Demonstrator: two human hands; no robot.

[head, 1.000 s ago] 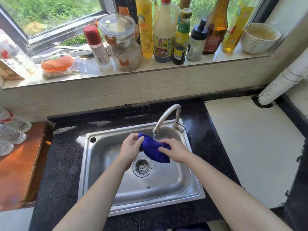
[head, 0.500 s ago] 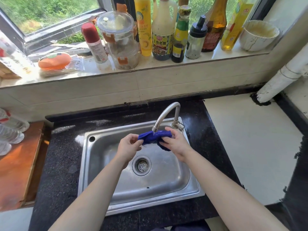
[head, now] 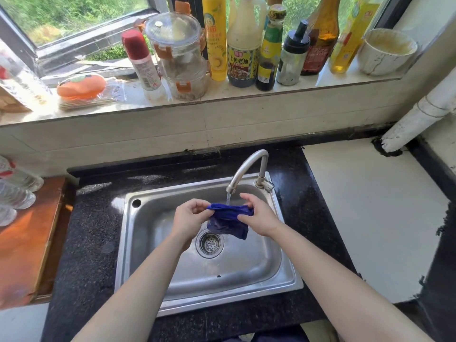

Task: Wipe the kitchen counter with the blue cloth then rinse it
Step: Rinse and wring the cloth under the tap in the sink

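Observation:
The blue cloth (head: 228,220) hangs bunched over the steel sink (head: 153,218), right under the curved tap (head: 246,166). A thin stream of water runs from the spout onto the cloth's top edge. My left hand (head: 188,218) pinches the cloth's left end. My right hand (head: 259,217) grips its right end, thumb on top. The lower part of the cloth droops toward the drain (head: 209,243).
Black speckled counter (head: 88,243) surrounds the sink. A white surface (head: 365,218) lies to the right and a wooden board (head: 24,243) to the left. The windowsill (head: 222,97) behind holds several bottles, stacked plastic jars and a white bowl (head: 387,51). A white pipe (head: 419,119) slants at right.
Both hands have spread the cloth wider under the tap, and its lower part now hangs down over the drain. The water stream now falls on the cloth's top edge.

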